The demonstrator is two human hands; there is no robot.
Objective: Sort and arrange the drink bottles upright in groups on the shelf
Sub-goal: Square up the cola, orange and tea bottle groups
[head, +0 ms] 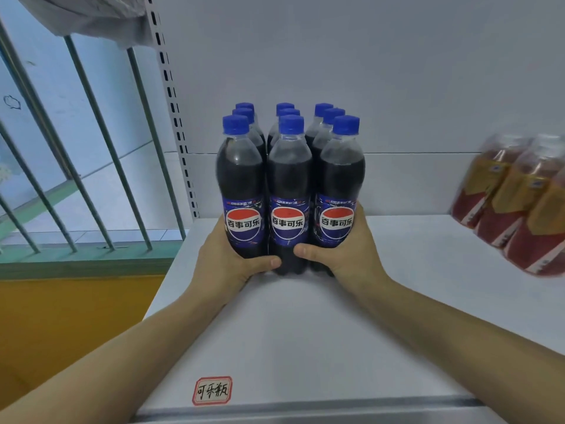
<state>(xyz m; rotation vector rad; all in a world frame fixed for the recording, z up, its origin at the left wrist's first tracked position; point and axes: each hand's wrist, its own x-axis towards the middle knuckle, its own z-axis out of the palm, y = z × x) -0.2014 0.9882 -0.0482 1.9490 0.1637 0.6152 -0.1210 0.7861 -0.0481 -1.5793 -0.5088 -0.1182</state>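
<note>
Several cola bottles [289, 191] with blue caps and blue labels stand upright in a tight block of three rows on the white shelf [305, 325]. My left hand [226, 261] presses against the block's left side, thumb across the front of the left bottle. My right hand [342, 252] presses against the right side, thumb on the front near the middle bottle. Both hands squeeze the block between them. At the right edge stand several red-orange tea bottles [516, 203] with yellow and red labels, blurred.
A red-bordered handwritten label [212, 390] is stuck near the shelf's front edge. A perforated shelf upright [175, 117] stands at the back left. Beyond it are green window bars [88, 148] and an orange wall below. A white back panel closes the shelf.
</note>
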